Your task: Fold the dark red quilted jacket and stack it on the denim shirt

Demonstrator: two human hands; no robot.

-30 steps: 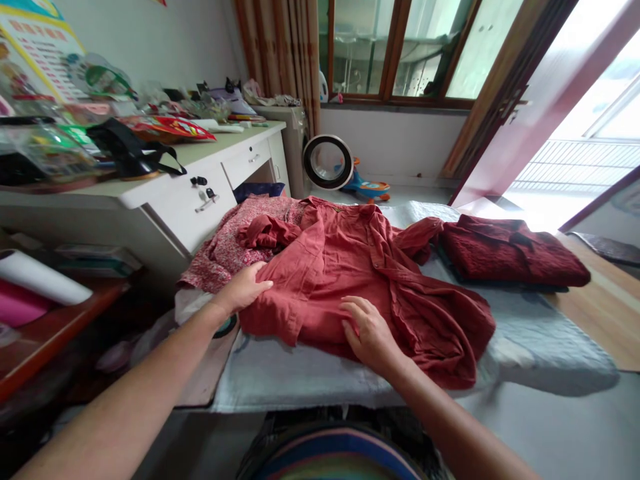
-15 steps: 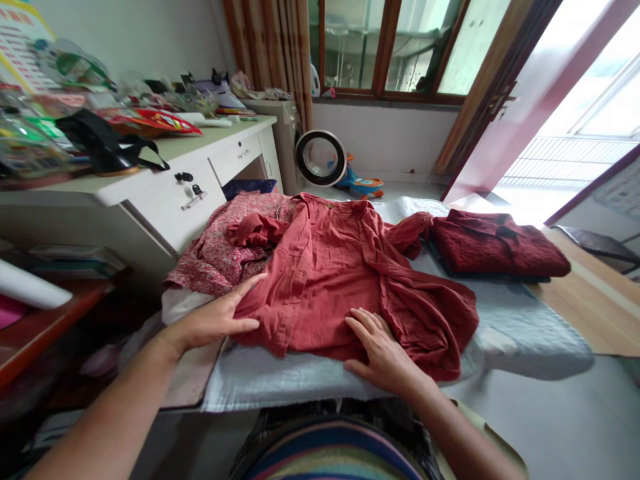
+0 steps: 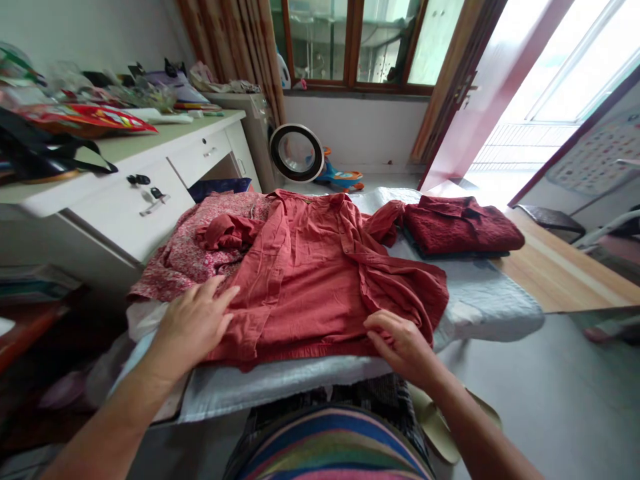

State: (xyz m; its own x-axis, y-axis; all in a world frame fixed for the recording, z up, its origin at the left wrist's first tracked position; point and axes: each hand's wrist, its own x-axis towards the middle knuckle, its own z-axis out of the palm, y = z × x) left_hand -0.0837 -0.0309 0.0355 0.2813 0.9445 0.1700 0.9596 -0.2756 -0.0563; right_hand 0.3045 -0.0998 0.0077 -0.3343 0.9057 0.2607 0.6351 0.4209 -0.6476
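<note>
A red button-front shirt [image 3: 320, 287] lies spread out with its front open, collar at the far end and hem towards me. My left hand [image 3: 195, 327] is over the shirt's left front edge, fingers apart and thumb out to the right. Near the hem on the other side, my right hand [image 3: 405, 343] has its fingers bent and its thumb close to them, with the lower edge of the right front panel at the fingertips. Under the shirt is a pale blue cloth [image 3: 240, 393]. Part of the right panel is rumpled into folds.
A pink patterned garment [image 3: 170, 253] lies bunched at the left. Folded dark red clothing [image 3: 465, 227] is stacked at the right, beside a wooden board [image 3: 565, 267]. A cluttered white desk [image 3: 135, 213] stands at the left, and a washing machine's round door [image 3: 297, 153] hangs open behind.
My right hand has shifted right along the hem, its fingers now bent rather than flat. My left hand has moved left and turned over the shirt's edge. The view has swung right.
</note>
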